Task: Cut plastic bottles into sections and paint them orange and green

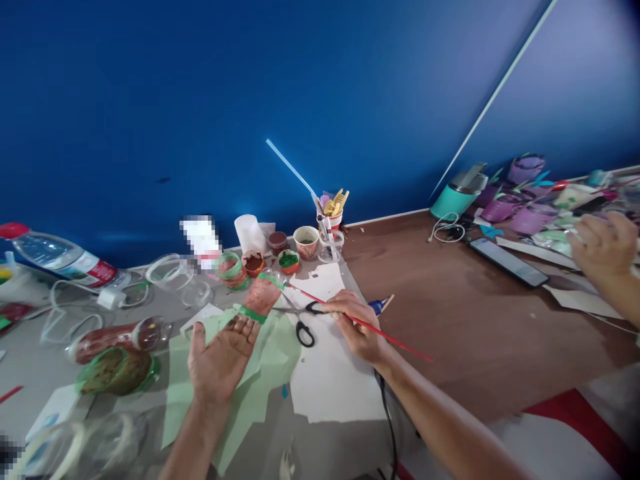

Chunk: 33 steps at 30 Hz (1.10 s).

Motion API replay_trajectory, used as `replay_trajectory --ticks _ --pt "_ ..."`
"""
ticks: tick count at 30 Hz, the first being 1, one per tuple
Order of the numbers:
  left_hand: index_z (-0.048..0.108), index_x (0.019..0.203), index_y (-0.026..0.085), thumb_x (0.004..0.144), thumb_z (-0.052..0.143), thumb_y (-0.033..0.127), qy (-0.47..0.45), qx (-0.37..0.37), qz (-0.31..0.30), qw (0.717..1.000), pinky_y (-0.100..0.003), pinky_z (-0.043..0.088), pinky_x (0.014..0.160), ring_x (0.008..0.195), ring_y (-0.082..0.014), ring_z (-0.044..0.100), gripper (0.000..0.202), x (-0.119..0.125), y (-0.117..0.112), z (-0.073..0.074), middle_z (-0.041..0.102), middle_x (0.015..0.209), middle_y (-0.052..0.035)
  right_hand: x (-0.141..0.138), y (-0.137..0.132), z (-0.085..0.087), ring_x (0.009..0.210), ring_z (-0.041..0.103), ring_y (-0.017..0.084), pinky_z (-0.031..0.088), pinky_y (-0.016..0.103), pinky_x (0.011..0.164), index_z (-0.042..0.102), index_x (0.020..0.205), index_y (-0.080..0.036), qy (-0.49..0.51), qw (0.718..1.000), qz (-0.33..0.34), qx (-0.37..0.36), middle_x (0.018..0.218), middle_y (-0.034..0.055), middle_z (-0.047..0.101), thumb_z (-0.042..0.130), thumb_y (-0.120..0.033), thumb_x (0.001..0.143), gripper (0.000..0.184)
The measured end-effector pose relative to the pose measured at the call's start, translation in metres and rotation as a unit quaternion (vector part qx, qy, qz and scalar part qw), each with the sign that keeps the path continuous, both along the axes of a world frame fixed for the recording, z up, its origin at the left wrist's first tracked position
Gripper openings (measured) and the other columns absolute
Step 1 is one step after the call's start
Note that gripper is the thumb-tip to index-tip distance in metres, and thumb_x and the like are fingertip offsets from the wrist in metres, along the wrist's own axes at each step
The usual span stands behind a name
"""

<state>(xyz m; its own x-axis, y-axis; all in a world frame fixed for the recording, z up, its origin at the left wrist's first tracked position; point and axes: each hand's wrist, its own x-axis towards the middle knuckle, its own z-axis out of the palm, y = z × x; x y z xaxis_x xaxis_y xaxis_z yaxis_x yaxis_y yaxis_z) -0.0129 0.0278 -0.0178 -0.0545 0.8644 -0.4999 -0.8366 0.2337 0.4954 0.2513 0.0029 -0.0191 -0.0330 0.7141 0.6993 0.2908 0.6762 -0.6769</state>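
Observation:
Palm up, my left hand (223, 360) holds a cut plastic bottle piece (263, 297) painted pinkish brown with green bands. Its fingers reach to the near end of the piece; whether they go inside it I cannot tell. Between the fingers of my right hand (357, 323) is a thin red paintbrush (400, 343), its tip close to the far end of the piece. Black-handled scissors (305, 335) lie between my hands on white paper (333, 393). Green paper (245, 407) is spread under my left hand.
Behind my hands stand a green paint cup (289, 261), a brown paint cup (253, 263) and a utensil cup (331, 215). A water bottle (65, 257) and painted bottle (117, 339) lie left. Another person's hand (607, 247) is right, near a phone (509, 261).

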Motion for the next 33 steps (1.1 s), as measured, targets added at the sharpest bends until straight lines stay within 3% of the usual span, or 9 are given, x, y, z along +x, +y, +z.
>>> replay_trajectory --ticks 8,13,17,20,23,28,33 --pt "0.06 0.101 0.006 0.091 0.03 0.058 -0.014 0.009 -0.019 1.0 -0.044 0.06 0.081 0.097 -0.0285 0.068 0.061 0.001 -0.001 0.001 0.067 0.097 -0.0206 -0.003 -0.001 0.004 0.081 0.065 0.021 0.048 0.041 0.079 0.068 0.098 -0.023 -0.016 1.0 0.008 -0.005 0.085 0.0072 0.073 0.049 -0.017 0.09 0.022" --pt "0.059 0.086 0.01 0.093 0.024 0.056 -0.047 0.001 -0.003 0.999 -0.043 0.06 0.077 0.079 -0.0239 0.07 0.059 -0.002 0.0 0.006 0.068 0.079 -0.0157 0.001 -0.001 0.002 0.078 0.063 0.02 0.047 0.04 0.08 0.068 0.094 -0.023 -0.024 0.999 -0.005 -0.03 0.081 0.0048 0.071 0.049 -0.015 0.089 0.021" --pt "0.059 0.085 0.009 0.094 0.025 0.055 -0.049 0.007 -0.009 0.999 -0.044 0.06 0.077 0.079 -0.024 0.07 0.057 -0.003 -0.001 0.007 0.068 0.078 -0.0159 0.001 -0.001 -0.004 0.082 0.063 0.019 0.048 0.036 0.078 0.067 0.099 -0.023 0.027 0.996 -0.035 -0.071 0.088 0.0053 0.068 0.049 -0.018 0.092 0.02" --pt "0.06 0.084 0.01 0.094 0.027 0.055 -0.051 0.02 -0.027 0.998 -0.043 0.059 0.079 0.078 -0.0236 0.07 0.056 -0.003 -0.001 0.004 0.069 0.078 -0.0152 0.001 0.0 -0.009 0.072 0.061 0.015 0.05 0.031 0.069 0.064 0.109 -0.023 0.098 0.99 -0.043 -0.095 0.09 0.0048 0.068 0.046 -0.024 0.095 0.023" --pt "0.062 0.082 0.01 0.094 0.029 0.052 -0.039 0.009 -0.072 0.997 -0.043 0.059 0.078 0.079 -0.0244 0.071 0.055 -0.001 -0.002 0.001 0.07 0.079 -0.0161 0.002 0.0 -0.011 0.072 0.062 0.015 0.052 0.03 0.069 0.064 0.111 -0.023 0.116 0.986 -0.034 -0.115 0.09 0.0053 0.068 0.046 -0.03 0.096 0.025" --pt "0.067 0.092 0.007 0.094 0.029 0.049 -0.02 0.0 -0.206 0.978 -0.047 0.055 0.085 0.09 -0.0308 0.071 0.057 0.005 -0.011 0.003 0.072 0.09 -0.0218 0.006 -0.001 -0.005 0.096 0.065 0.021 0.05 0.036 0.087 0.059 0.119 -0.023 0.051 0.99 -0.038 -0.124 0.104 0.0094 0.069 0.05 -0.037 0.094 0.031" --pt "0.066 0.103 0.004 0.092 0.027 0.057 -0.027 0.012 -0.269 0.963 -0.053 0.053 0.083 0.083 -0.0334 0.072 0.067 0.004 -0.015 0.003 0.073 0.089 -0.0238 0.01 0.0 0.002 0.118 0.057 0.027 0.044 0.043 0.099 0.048 0.134 -0.021 0.002 0.991 0.045 -0.127 0.129 0.0144 0.059 0.048 -0.048 0.092 0.05"
